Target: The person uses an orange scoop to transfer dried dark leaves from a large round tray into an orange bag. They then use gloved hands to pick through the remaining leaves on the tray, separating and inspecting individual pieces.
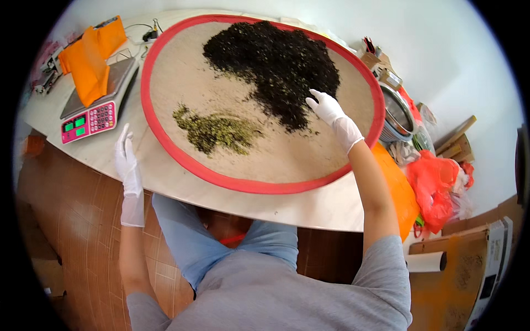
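Observation:
A large round sieve-like tray (331,159) with a red cloth rim lies on the table in front of me. Dark dried leaves, likely tea, form a big heap (273,62) across its far side. Nearer me, to the left, is a smaller yellow-green pile (219,132) of plant bits. My right hand (329,109), in a white glove, is at the right edge of the dark heap; whether its fingertips pinch any leaves is too small to tell. My left hand (127,155), also gloved, is by the table's left front edge with nothing visible in it.
A pink digital scale (89,124) with an orange bag (89,66) on it stands left of the tray. To the right are a metal bowl (399,109), a red plastic bag (432,182) and an orange sheet (395,186). Cardboard boxes (459,281) stand at lower right.

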`<state>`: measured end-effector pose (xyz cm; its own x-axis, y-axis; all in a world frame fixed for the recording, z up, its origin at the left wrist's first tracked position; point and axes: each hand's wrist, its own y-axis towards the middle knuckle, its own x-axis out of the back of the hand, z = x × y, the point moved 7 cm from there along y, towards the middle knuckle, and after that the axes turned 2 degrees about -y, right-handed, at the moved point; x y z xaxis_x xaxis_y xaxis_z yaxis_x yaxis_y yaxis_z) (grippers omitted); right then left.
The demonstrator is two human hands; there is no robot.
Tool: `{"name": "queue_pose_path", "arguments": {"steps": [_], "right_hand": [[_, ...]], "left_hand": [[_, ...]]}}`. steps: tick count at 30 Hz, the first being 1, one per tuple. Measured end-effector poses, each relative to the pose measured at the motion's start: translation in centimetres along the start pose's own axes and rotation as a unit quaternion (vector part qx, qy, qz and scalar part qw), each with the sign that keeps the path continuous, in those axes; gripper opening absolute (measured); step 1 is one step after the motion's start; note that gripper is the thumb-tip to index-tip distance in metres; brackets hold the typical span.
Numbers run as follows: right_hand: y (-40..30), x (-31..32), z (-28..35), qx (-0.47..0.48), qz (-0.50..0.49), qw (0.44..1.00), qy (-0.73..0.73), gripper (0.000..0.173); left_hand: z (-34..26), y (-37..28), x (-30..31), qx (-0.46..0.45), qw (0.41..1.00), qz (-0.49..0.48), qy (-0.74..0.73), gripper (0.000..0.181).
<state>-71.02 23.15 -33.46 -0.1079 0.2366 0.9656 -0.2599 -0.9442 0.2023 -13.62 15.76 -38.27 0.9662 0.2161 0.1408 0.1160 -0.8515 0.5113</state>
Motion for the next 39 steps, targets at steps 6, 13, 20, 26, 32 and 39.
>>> {"name": "queue_pose_path", "arguments": {"steps": [6,13,20,26,32,39], "right_hand": [[10.0,-6.2,4.6,-0.008,0.000,1.000,-0.001,0.073],[16.6,-11.3,6.0,-0.045,0.003,0.996,-0.079,0.075],[14.6,-10.8,7.2,0.052,0.080,0.991,-0.092,0.065],[4.5,-8.8,11.7,0.192,0.079,0.978,0.021,0.063],[1.2,-3.3,10.8,0.190,0.046,0.952,0.233,0.039],[4.2,-5.9,1.0,0.024,0.003,0.989,0.145,0.037]], "left_hand": [[-10.1,1.4,-3.0,-0.085,0.993,0.076,0.002,0.040],[-12.8,3.5,-12.0,-0.088,0.982,0.161,-0.040,0.037],[-13.4,6.5,-23.4,0.056,0.924,0.309,-0.220,0.038],[-9.1,7.0,-30.6,0.199,0.881,0.354,-0.241,0.044],[-2.9,5.0,-29.6,0.298,0.876,0.313,-0.213,0.045],[-0.8,6.0,-28.0,0.235,0.892,0.379,-0.075,0.043]]}}
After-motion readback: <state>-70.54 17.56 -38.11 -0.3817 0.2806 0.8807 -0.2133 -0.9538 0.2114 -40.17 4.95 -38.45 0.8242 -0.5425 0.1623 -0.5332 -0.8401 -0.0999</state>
